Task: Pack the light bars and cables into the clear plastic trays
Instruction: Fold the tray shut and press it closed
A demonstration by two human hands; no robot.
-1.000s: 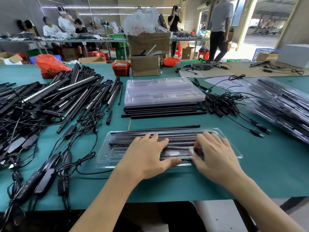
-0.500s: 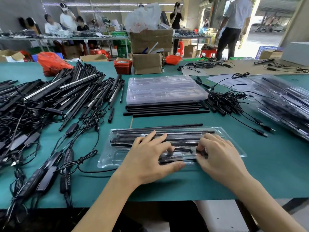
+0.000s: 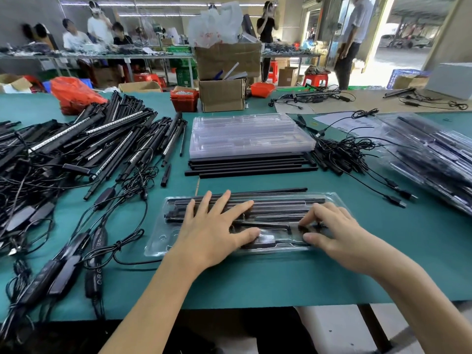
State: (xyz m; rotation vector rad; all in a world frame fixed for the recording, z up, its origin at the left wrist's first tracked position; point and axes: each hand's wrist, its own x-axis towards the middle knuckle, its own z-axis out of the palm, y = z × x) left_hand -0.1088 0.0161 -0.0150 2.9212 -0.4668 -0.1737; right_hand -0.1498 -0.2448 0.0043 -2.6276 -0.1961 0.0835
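Green matting covers the work surface (image 3: 255, 284), which fills most of the frame. At far left lies a tangled heap of black light bars (image 3: 84, 146), several showing pale LED strips, with their cables and inline controllers (image 3: 63, 272) trailing toward the lower left edge. An orange plastic bag (image 3: 74, 94) sits behind the heap at upper left. Centre frame, a stack of empty clear plastic trays (image 3: 249, 135) rests just behind a row of plain black bars (image 3: 250, 166); cardboard boxes (image 3: 224, 75) and a red basket (image 3: 184, 99) stand beyond them at the surface's far edge. In the lower centre, an open clear plastic tray (image 3: 163, 238) lies flat on the surface, black bars already seated in its long channels, and one more bar (image 3: 275, 191) lies along its far rim. The left hand (image 3: 212, 233) rests palm-down on the tray, fingers straight and spread over the bars, thumb touching a dark cable part in the near compartment. The right hand (image 3: 334, 236) sits on the tray's right portion, its fingers curled and pinching a small black cable end (image 3: 310, 228) against the tray. To the right lies a loose bundle of black cables (image 3: 350, 154) with plugs. At far right, filled trays (image 3: 429, 159) are stacked at the frame edge.
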